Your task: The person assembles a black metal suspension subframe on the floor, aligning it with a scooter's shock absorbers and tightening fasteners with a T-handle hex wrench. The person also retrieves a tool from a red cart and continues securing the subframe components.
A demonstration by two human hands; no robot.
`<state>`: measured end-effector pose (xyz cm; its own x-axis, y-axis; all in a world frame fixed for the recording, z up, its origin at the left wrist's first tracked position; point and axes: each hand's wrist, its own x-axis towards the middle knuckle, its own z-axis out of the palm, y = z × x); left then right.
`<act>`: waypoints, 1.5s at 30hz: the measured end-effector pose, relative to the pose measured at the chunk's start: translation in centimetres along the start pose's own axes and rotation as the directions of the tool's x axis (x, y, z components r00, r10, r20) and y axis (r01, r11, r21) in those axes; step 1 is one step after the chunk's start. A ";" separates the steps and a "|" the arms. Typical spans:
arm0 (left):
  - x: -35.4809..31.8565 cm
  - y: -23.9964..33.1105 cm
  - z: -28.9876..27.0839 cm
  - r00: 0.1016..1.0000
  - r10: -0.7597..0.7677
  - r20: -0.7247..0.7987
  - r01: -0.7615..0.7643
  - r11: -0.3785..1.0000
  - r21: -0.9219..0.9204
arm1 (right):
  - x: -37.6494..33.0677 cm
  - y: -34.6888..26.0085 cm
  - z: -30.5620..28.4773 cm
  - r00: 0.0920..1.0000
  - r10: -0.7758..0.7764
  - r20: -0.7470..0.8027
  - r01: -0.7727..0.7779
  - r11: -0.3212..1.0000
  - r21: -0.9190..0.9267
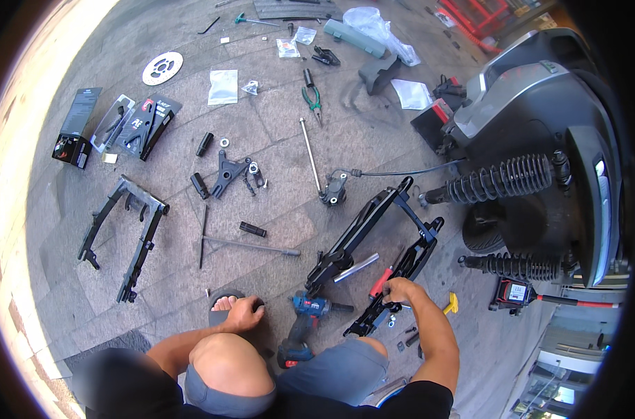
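I am squatting on grey paving. My right hand (401, 291) is closed on the near end of a black metal swing-arm frame (373, 241) that lies on the ground, next to a red-handled tool (382, 281). My left hand (244, 314) rests beside my sandalled foot (225, 302) and is closed over a small dark part; what it holds is hidden. A blue cordless drill (303, 328) lies between my hands. A short silver rod (356, 267) rests against the frame.
A scooter (541, 153) with two coil shock absorbers stands at the right, a red jack (516, 292) beneath it. A second black frame (125, 234), a T-handle wrench (241, 244), pliers (312, 98), a brake disc (162, 68), boxes and bags lie scattered.
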<state>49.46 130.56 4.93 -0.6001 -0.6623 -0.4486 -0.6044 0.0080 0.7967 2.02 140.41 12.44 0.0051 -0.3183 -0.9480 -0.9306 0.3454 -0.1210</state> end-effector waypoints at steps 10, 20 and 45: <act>0.1 -0.3 0.1 1.000 0.030 -0.001 -0.030 0.999 -0.035 | 0.1 -0.3 0.2 0.997 0.070 -0.023 -0.068 0.993 0.102; 0.1 0.0 -0.2 0.999 0.033 0.001 -0.033 0.999 -0.037 | -0.8 -1.6 -0.4 1.000 -0.013 -0.006 0.014 0.998 0.057; 0.3 -1.0 0.5 1.000 -0.014 0.004 0.014 1.000 -0.019 | -0.8 -2.4 1.2 0.992 0.030 -0.121 -0.028 1.000 0.011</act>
<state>49.60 130.75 3.80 -0.5935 -0.6594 -0.4615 -0.6027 -0.0158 0.7978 4.69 140.93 13.14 -0.0668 -0.4126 -0.9085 -0.9265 0.3637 -0.0971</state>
